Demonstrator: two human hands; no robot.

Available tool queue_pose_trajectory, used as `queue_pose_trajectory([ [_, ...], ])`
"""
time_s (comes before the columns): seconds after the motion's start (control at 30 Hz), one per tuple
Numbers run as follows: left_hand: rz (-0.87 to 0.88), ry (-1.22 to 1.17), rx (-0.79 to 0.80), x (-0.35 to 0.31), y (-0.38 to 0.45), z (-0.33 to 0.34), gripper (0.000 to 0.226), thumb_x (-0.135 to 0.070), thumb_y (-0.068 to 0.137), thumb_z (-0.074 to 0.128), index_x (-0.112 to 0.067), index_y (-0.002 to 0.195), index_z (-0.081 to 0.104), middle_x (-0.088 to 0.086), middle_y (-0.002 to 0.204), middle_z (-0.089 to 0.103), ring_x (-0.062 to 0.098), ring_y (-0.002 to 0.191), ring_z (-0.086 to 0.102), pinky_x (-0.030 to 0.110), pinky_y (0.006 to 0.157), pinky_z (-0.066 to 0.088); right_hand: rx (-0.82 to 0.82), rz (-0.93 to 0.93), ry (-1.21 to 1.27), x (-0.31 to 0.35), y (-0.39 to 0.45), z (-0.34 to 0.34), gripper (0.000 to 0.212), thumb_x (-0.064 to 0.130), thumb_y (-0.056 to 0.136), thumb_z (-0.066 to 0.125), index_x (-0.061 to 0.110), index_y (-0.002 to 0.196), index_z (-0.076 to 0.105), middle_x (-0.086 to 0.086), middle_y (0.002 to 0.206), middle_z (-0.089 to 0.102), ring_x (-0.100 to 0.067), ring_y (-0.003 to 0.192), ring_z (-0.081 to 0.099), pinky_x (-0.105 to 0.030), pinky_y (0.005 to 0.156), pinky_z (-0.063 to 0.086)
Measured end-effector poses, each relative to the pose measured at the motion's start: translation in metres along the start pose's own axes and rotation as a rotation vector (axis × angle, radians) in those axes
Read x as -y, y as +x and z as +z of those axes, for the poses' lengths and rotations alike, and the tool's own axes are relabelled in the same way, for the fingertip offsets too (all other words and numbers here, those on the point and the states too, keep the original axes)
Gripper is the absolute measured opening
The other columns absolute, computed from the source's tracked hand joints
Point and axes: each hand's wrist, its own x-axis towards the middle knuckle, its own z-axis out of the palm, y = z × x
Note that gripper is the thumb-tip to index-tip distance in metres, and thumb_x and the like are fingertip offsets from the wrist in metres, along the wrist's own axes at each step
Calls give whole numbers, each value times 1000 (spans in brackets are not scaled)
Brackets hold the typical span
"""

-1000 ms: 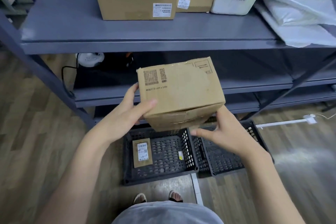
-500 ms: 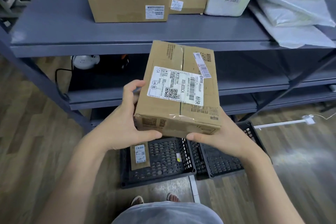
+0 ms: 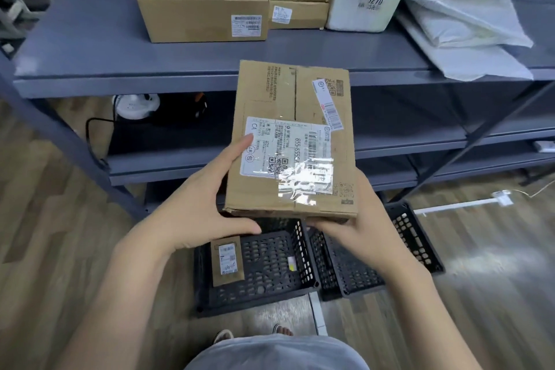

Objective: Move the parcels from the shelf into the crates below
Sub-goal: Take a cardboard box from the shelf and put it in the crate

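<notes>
My left hand (image 3: 199,204) and right hand (image 3: 359,221) clasp the stiff cardboard parcel (image 3: 292,141) by its near corners (probably light, tape slick).

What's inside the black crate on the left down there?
The left crate holds one flat brown parcel with a white label, lying against its left side, plus a small white tag on the right wall. The far end is covered by the held box and left hand.

Brown labelled parcel (image 3: 292,141) held label-up above 2 black crates (image 3: 258,267), small parcel (image 3: 227,260) in left crate
</notes>
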Motion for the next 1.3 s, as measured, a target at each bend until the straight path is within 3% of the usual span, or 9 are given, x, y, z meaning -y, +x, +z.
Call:
queue_pose_trajectory([
  [0.07,18,108,-50,2,1,4,116,-29,66,84,-72,130,-3,-30,145,29,-5,130,36,25,109,32,-21,-23,-9,2,0,-3,87,26,71,83,38,140,31,23,137,42,1,130,38,-18,106,35],
  [0.2,69,210,-157,1,0,17,111,-29,76,76,-66,131,-14,-23,150,26,-5,122,38,15,95,33,-39,2,1,8,-1,-8,109,36,67,85,27,151,16,12,151,32,-5,139,30,-40,113,32],
  [0.47,106,407,-269,-6,-3,36,110,-36,81,69,-43,137,-26,-11,154,23,20,127,41,34,95,38,-215,-20,-117,6,-8,-7,109,33,68,85,21,150,14,5,149,35,-4,137,30,-10,108,25],
  [0.57,97,486,-305,-11,-2,37,108,-38,80,69,-38,140,-21,-6,154,26,24,127,40,38,98,36,-267,-83,-203,5,-10,-4,95,22,73,82,14,147,24,1,146,37,-4,133,32,-4,106,21],
  [0.77,95,621,-336,-20,-2,38,108,-37,74,76,-21,150,2,9,145,42,34,110,53,40,91,42,-253,-85,-362,5,-7,3,98,22,75,80,18,151,17,-12,155,15,-21,141,21,-22,104,28],
  [0.87,113,609,-335,-21,-2,37,105,-38,72,77,-21,151,9,9,144,44,34,105,55,40,93,39,-281,-128,-422,2,-5,-2,97,24,74,80,18,151,22,-13,155,19,-24,139,26,-31,103,32],
  [1.07,219,649,-202,-5,-3,19,119,-43,65,81,-43,146,-6,5,151,32,26,128,43,38,102,31,-349,-246,-435,-4,-6,-16,89,21,70,84,16,144,36,-14,152,30,-22,137,32,-21,106,30],
  [1.2,227,711,-298,3,-2,4,124,-24,60,88,-37,148,2,14,155,18,34,132,34,47,101,34,-312,-306,-394,-4,-6,-26,74,39,79,71,22,141,35,-8,153,28,-13,139,29,-14,110,25],
  [1.3,273,766,-348,0,9,-16,120,-28,58,89,-34,147,8,19,156,8,37,136,23,53,103,27,-261,-335,-367,-5,-7,-30,72,39,78,70,26,141,35,-3,153,27,-4,141,25,-14,112,24],
])
